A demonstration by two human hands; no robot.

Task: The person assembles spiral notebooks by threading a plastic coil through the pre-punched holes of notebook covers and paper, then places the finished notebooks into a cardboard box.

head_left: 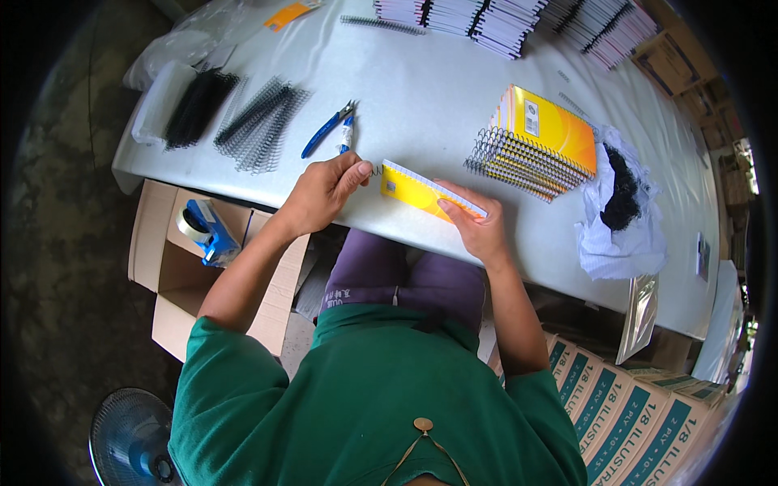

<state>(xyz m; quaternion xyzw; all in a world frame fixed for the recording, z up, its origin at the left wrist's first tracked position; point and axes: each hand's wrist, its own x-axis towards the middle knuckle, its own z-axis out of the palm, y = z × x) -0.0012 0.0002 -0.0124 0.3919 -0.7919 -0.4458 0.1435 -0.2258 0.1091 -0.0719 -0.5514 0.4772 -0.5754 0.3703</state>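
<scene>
**Spiral going into a yellow notebook at the table's near edge**

White table [421, 105] is filling the view, and the action is sitting right at its near edge. Left hand [324, 193] is pinching the end of a thin wire spiral [376, 170], fingers [356, 172] closed tight on it, just at the notebook's left end. Right hand [476, 227] is bracing the yellow notebook [421, 192], fingers wrapped along its near side, holding it tilted over the table edge.

Judging progress: a stack of bound yellow notebooks [539, 142] is lying to the right, so a good batch looks finished. Loose black coils [259, 121] are waiting to the left, and more stacks [502, 20] are piled at the far side, so plenty seems left. How far the spiral is threaded, I cannot tell.

Room to move: blue pliers [328, 130] are lying just beyond the left hand, within easy reach. Bare table is opening up between the hands and the far stacks. Crumpled white paper [620, 227] is crowding the right. Below the edge, an open box [174, 251] with a tape dispenser [203, 231] is sitting by the left elbow.
</scene>
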